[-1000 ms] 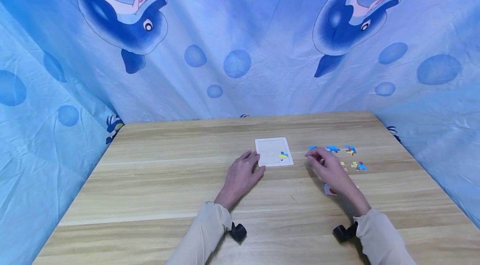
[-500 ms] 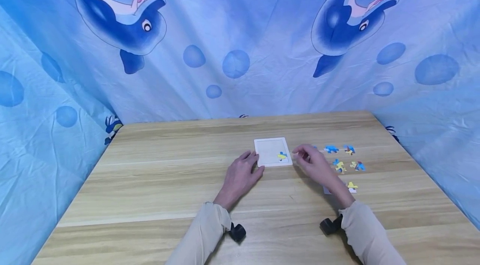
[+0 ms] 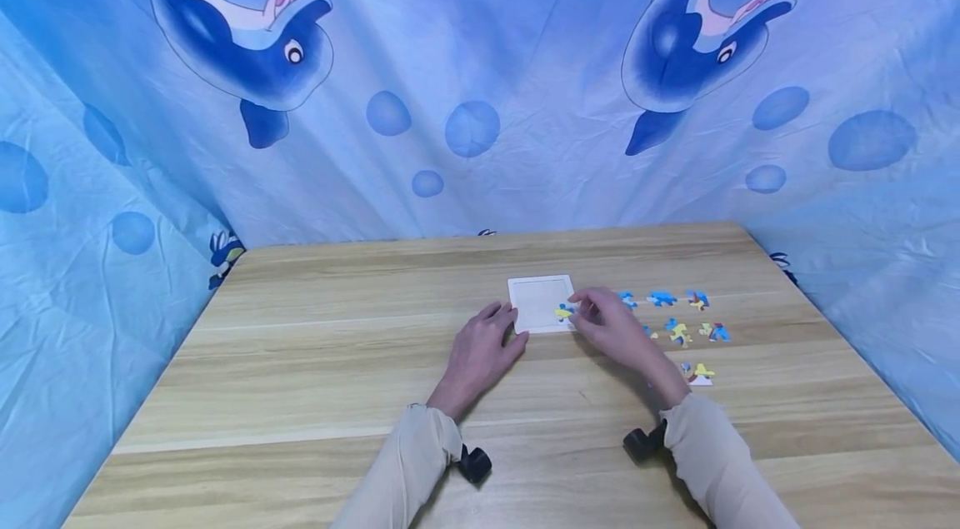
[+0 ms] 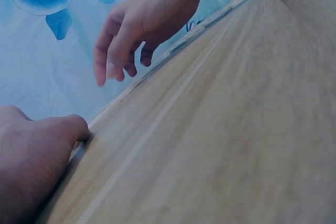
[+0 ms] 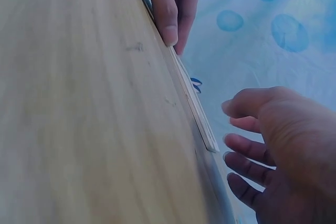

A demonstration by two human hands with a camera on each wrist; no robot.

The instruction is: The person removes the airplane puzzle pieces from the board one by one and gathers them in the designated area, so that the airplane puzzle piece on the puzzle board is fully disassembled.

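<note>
A white square puzzle tray (image 3: 534,300) lies on the table with one blue-and-yellow puzzle piece (image 3: 563,312) in its near right corner. My left hand (image 3: 483,352) rests at the tray's near left corner, thumb along the near edge, fingers at the left side. Over the tray's right edge hovers my right hand (image 3: 609,331), thumb and forefinger just beside that piece. In the right wrist view, the right hand's fingers (image 5: 249,148) are loosely bent above the table with nothing visible between them. The tray shows there edge-on, its near edge (image 5: 194,103) touched by the left thumb.
Several loose puzzle pieces (image 3: 678,331) lie in rough rows to the right of the tray, some partly behind the right forearm. The wooden table (image 3: 337,362) ends at a blue dolphin-print curtain (image 3: 525,162). Black wrist cameras (image 3: 475,465) sit close to the tabletop.
My right hand has moved left from the loose pieces to the tray's right edge, uncovering more pieces. My left hand and the tray have stayed in place.
</note>
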